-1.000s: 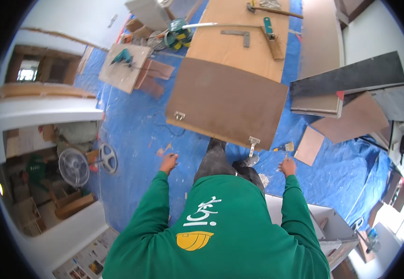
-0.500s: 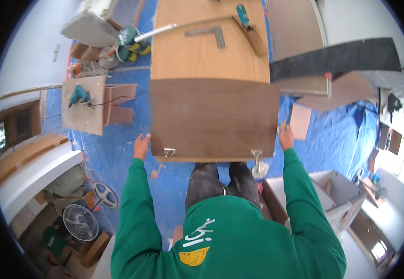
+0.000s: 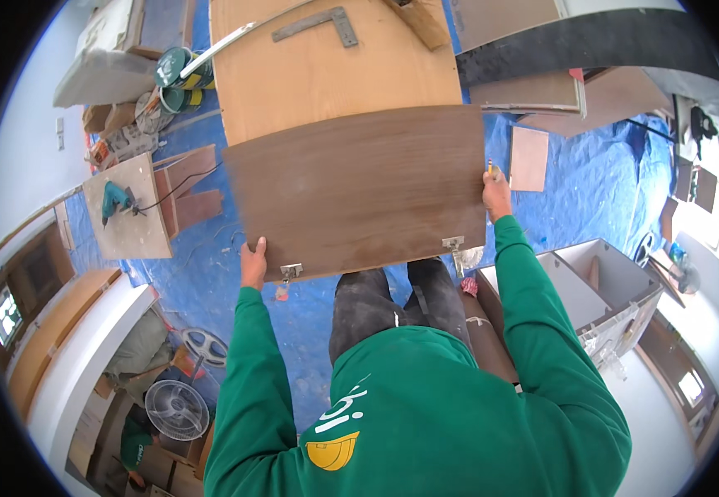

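A dark brown cabinet door (image 3: 359, 190) spans the space before me, tilted, with its right side farther off. Two metal hinges are fixed along its near edge, a left hinge (image 3: 291, 271) and a right hinge (image 3: 453, 243). My left hand (image 3: 253, 263) grips the door at its near left corner, thumb on top. At the right edge my right hand (image 3: 497, 194) grips the door too, and a yellow pencil (image 3: 489, 167) sticks up from its fingers. The fingers under the door are hidden. Beyond it lies a light wood worktop (image 3: 326, 83), partly covered by the door.
On the worktop lie a metal square (image 3: 326, 23) and a wooden tool (image 3: 422, 21). A teal power tool (image 3: 115, 201) rests on a small stand (image 3: 132, 228) at left. An open cabinet box (image 3: 575, 277) stands at right. Blue sheeting (image 3: 600, 182) covers the floor. Another person's green sleeve (image 3: 134, 443) shows lower left.
The door now sits turned, its right side farther away and its left side nearer. My left hand has closed on its corner and my right hand has moved farther up its edge.
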